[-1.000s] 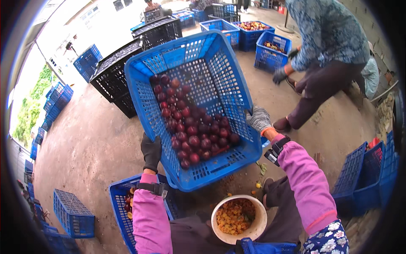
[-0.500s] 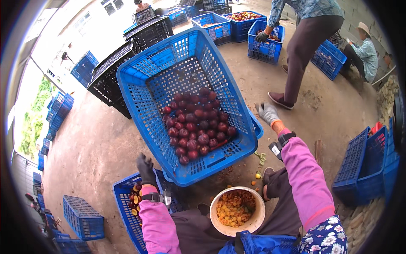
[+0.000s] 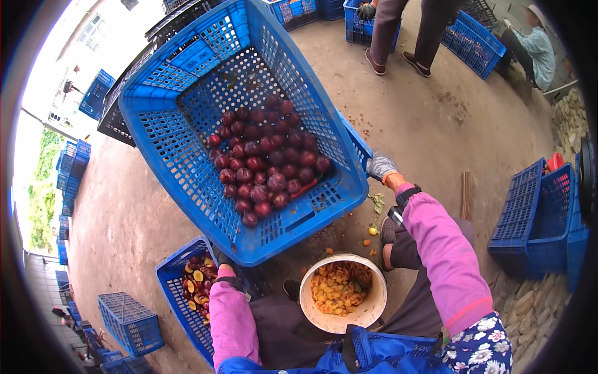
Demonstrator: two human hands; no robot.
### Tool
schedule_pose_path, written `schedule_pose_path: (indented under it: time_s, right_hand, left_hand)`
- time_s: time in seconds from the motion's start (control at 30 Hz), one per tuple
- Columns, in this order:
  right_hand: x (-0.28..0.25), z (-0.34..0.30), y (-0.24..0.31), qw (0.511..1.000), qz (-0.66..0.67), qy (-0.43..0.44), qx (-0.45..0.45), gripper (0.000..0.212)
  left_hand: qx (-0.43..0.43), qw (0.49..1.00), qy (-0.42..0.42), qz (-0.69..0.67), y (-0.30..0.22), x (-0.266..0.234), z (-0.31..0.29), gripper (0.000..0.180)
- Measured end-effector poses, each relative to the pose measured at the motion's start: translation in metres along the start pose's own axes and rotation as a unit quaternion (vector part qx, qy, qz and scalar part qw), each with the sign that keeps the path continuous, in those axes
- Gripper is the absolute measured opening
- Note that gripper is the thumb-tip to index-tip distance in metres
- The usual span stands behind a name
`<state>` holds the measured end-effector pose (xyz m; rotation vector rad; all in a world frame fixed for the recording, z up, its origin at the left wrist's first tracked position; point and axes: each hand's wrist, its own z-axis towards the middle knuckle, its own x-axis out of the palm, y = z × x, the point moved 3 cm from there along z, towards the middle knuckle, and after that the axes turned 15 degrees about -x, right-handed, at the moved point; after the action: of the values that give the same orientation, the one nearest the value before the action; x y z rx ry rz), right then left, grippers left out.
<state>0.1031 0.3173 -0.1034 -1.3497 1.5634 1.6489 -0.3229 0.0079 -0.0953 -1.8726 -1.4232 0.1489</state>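
A large blue plastic crate [image 3: 165,137] stands tilted in front of me, with dark red plums [image 3: 268,162] gathered toward its near end. Another blue crate [image 3: 352,138] shows partly beneath its right side. My right hand [image 3: 381,166], in a grey glove, is closed at that lower crate's rim. Dark-gloved, my left hand [image 3: 220,257] reaches under the tilted crate's near left corner; its fingers are hidden. Halved plums [image 3: 198,280] lie in a smaller blue crate [image 3: 172,288] by my left arm. Between my legs sits a white bucket [image 3: 305,302] of orange fruit bits [image 3: 336,290].
Black crates [image 3: 117,112] stand behind the tilted crate on the left. A person [image 3: 430,31] stands ahead by a blue crate, and another person [image 3: 536,50] sits at far right. Empty blue crates [image 3: 529,230] are at right, near stones. Fruit scraps [image 3: 372,230] dot the floor.
My right hand has come down onto the lower crate's rim. My left hand has moved down under the tilted crate's corner. The standing person has straightened and shifted left; the whole view has shifted.
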Motion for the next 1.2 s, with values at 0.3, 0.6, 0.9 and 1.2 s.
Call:
schedule_pose_path:
  time_s: [0.3,0.6,0.9,1.2]
  right_hand:
    - [-0.005,-0.041,0.034,0.997,-0.011,0.044,0.061,0.041]
    - [-0.085,-0.084,0.084,0.993,-0.103,-0.052,-0.007,0.029]
    - [-0.16,-0.163,0.194,0.902,-0.018,-0.314,-0.297,0.008]
    - [-0.147,-0.171,0.204,0.915,0.075,-0.163,-0.36,0.011]
  left_hand:
    - [-0.014,0.999,-0.04,-0.006,-0.037,0.0,-0.024,0.018]
    - [-0.011,0.983,-0.18,0.019,-0.11,0.005,-0.071,0.017]
    - [0.528,0.7,0.163,0.453,-0.089,0.187,-0.207,0.025]
    - [0.48,0.316,0.173,0.799,0.066,0.221,-0.061,0.033]
